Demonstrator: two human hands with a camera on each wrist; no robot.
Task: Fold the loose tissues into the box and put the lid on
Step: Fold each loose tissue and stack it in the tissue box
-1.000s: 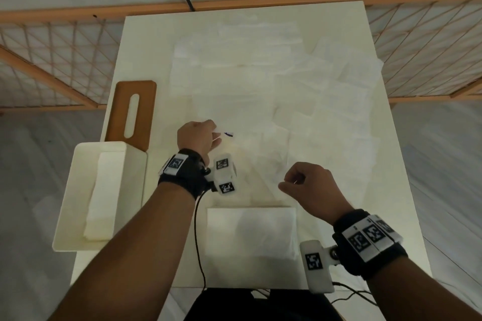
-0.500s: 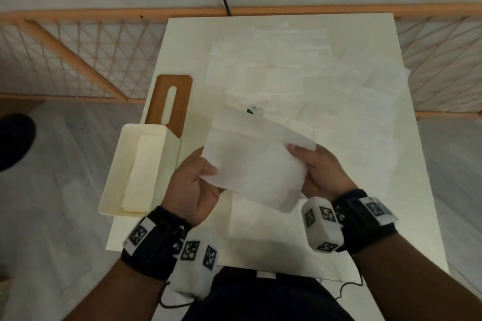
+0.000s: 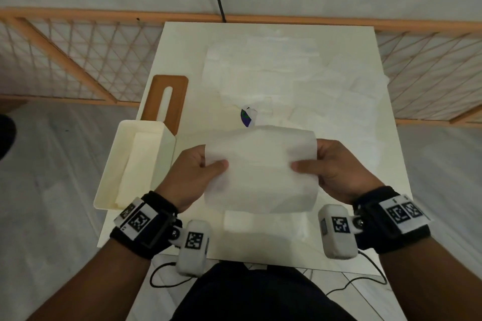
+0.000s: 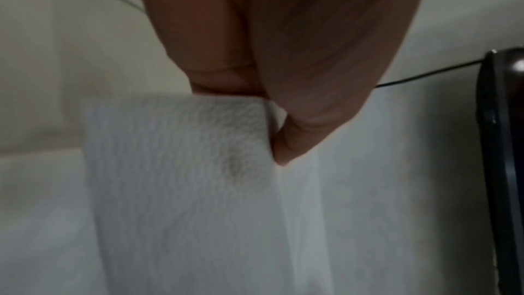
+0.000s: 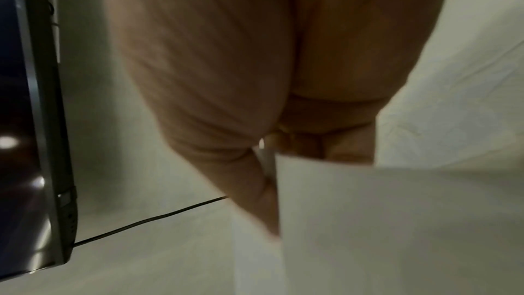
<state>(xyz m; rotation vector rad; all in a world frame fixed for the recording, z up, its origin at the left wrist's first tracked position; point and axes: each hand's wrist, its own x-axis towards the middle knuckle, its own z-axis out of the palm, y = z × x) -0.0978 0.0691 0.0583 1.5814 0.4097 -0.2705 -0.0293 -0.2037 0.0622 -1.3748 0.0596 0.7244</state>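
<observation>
A white tissue (image 3: pixel 260 169) hangs doubled over in the air above the table's near middle. My left hand (image 3: pixel 198 172) pinches its left edge between thumb and fingers, and my right hand (image 3: pixel 326 169) pinches its right edge the same way. The left wrist view shows the left hand (image 4: pixel 269 107) on the tissue (image 4: pixel 184 176), the right wrist view the right hand (image 5: pixel 272 178) on the tissue (image 5: pixel 397 221). The cream box (image 3: pixel 112 164) stands at the table's left edge with folded tissues (image 3: pixel 137 164) inside. Its brown slotted lid (image 3: pixel 156 96) lies just behind it.
Several loose tissues (image 3: pixel 287 73) lie spread over the far half of the cream table (image 3: pixel 177 60). A folded tissue (image 3: pixel 260 221) lies on the table under the held one. A small blue and white scrap (image 3: pixel 247 117) lies mid-table. An orange lattice railing (image 3: pixel 78 60) runs behind.
Both hands picked a tissue off the table, raised it and brought it level in front of me. The hold went from a tilted sheet to a squared, doubled-over one.
</observation>
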